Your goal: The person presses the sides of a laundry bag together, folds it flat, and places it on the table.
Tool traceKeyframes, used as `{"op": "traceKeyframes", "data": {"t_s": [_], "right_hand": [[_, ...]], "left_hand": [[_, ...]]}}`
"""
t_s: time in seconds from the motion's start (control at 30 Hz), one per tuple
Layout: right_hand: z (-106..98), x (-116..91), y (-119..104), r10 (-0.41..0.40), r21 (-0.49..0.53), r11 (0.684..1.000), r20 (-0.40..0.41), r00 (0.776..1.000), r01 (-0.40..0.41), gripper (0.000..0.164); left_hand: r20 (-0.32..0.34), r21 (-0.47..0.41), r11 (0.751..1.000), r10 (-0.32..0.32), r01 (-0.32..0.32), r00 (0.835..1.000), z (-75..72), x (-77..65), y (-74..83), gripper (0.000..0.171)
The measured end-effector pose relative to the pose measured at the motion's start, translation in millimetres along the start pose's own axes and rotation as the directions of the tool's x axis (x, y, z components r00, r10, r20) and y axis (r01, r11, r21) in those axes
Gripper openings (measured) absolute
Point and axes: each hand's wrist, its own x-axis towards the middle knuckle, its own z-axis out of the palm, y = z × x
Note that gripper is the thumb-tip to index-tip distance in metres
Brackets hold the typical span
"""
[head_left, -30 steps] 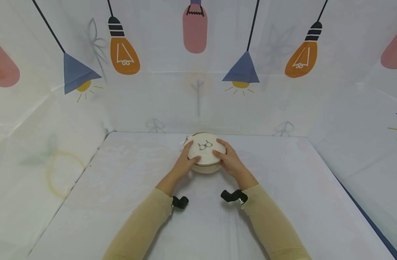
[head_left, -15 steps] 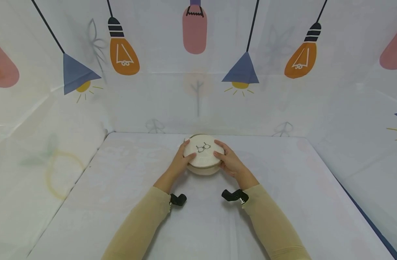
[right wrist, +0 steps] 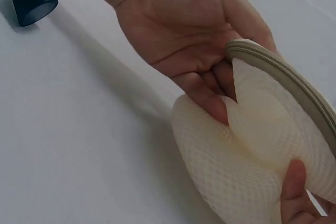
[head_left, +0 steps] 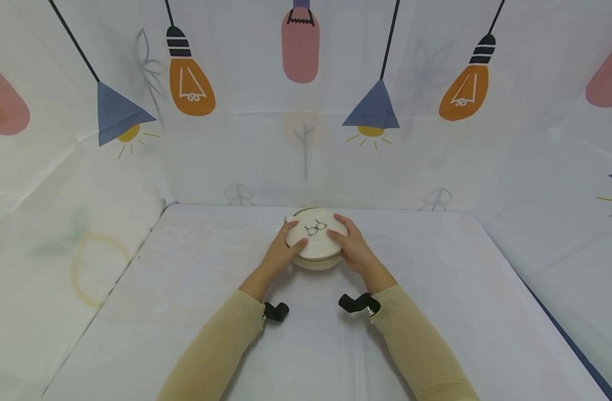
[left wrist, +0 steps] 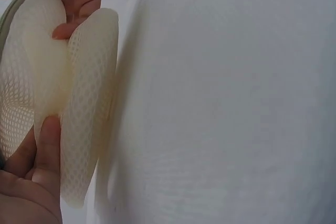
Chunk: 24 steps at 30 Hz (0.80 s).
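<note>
A round cream mesh laundry bag (head_left: 317, 248), with a small dark bra-like line drawing on its lid, is gripped from both sides near the table's far edge. My left hand (head_left: 278, 252) holds its left side, thumb on the lid and other fingers underneath. On the right side, my right hand (head_left: 358, 250) grips it the same way. In the right wrist view, a grey-green zip (right wrist: 289, 85) runs round the upper rim, and the mesh below folds into two puffed layers. Fingertips of both hands press into the crease between them. The bag's inside is hidden.
A white-covered table (head_left: 185, 267) spreads around the hands. Behind it rises a white sheet wall (head_left: 265, 150) printed with lamps and bulbs. Black camera mounts (head_left: 277, 312) sit at both wrists, close above the tabletop.
The bag has come slightly nearer to me and turned a little. My left hand shifted left, then back right. Both hands keep their grip.
</note>
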Motion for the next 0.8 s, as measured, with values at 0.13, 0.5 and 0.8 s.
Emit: {"op": "traceKeyframes", "data": {"t_s": [0.13,0.5,0.8], "right_hand": [[0.9,0.5,1.1,-0.020,0.011,1.000,-0.042,0.999,0.021,0.066],[0.9,0.5,1.5,-0.047,-0.001,0.999,-0.038,0.998,0.047,0.070],[0.9,1.2,2.0,-0.030,-0.123,0.992,-0.038,0.999,0.025,0.071]], "left_hand": [[-0.008,0.043,0.999,-0.003,0.003,1.000,2.4,-1.7,0.5,0.075],[-0.024,0.071,0.997,0.011,-0.010,1.000,6.2,-4.3,3.7,0.084],[-0.006,0.190,0.982,0.010,-0.009,1.000,5.6,-3.1,3.2,0.084]]}}
